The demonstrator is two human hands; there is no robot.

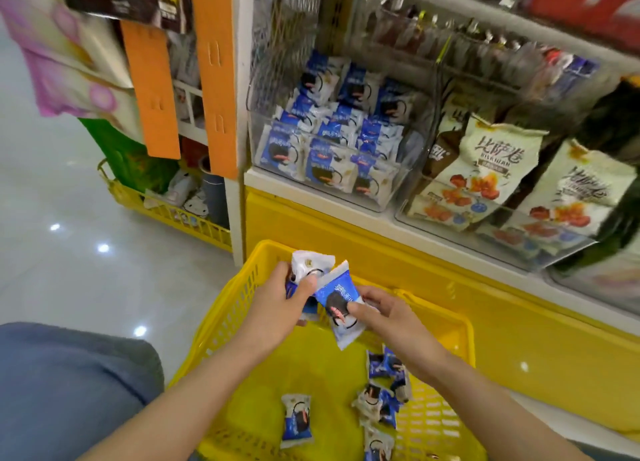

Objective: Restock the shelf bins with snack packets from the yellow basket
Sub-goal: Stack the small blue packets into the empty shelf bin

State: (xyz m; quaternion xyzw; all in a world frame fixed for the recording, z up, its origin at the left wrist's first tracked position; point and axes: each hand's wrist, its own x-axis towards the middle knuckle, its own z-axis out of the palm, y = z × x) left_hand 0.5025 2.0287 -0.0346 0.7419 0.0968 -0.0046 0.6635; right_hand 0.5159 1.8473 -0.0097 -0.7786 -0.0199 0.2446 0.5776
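Above the yellow basket [465, 325] the left hand [277, 308] curls its fingers round blue-and-white snack packets [311, 265]; the right hand [391, 313] pinches another packet [341, 310] between thumb and fingers. Loose packets [296, 420] lie in the basket, beneath the clear shelf bin [391, 200]

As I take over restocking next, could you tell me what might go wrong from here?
The left hand grips several packets while the right hand pinches another packet; one could slip to the floor. The clear bin of matching blue packets already looks well filled, so added ones might slide over its front wall.
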